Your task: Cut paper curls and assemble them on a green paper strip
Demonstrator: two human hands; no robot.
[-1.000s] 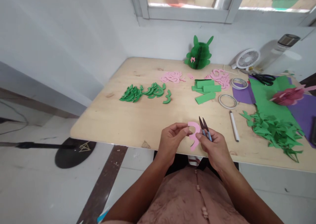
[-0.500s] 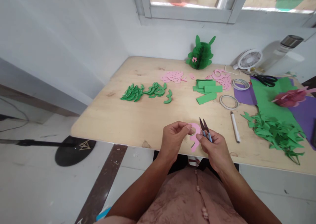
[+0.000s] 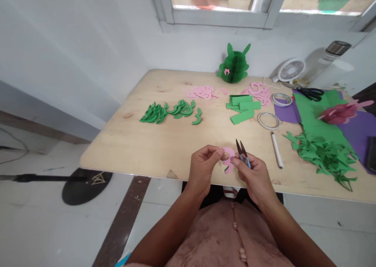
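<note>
Between my hands is a curved pink paper cutout point(image 3: 230, 152), held just above the front part of the table. My left hand point(image 3: 203, 167) pinches its upper left end between thumb and fingers. In my right hand point(image 3: 253, 173) lies a pair of small thread snips point(image 3: 242, 152) with blue handles, dark blades pointing away from me. The thumb and a fingertip of that same hand also touch the right edge of the pink paper. The snips' blades stand slightly apart, with no paper between them.
On the wooden table point(image 3: 117, 141) lie green cutout piles point(image 3: 154, 113), pink scraps point(image 3: 202, 92), green strips point(image 3: 242, 106), tape rolls point(image 3: 268, 120), a white pen point(image 3: 276, 150) and a heap of green scraps point(image 3: 326, 153). A green paper figure point(image 3: 234, 67), fan point(image 3: 290, 70) and bottle point(image 3: 326, 63) stand behind.
The pink paper has shifted and turned slightly, its lower end now higher and nearer my right fingers. My view has moved a little; both hands keep their grip.
</note>
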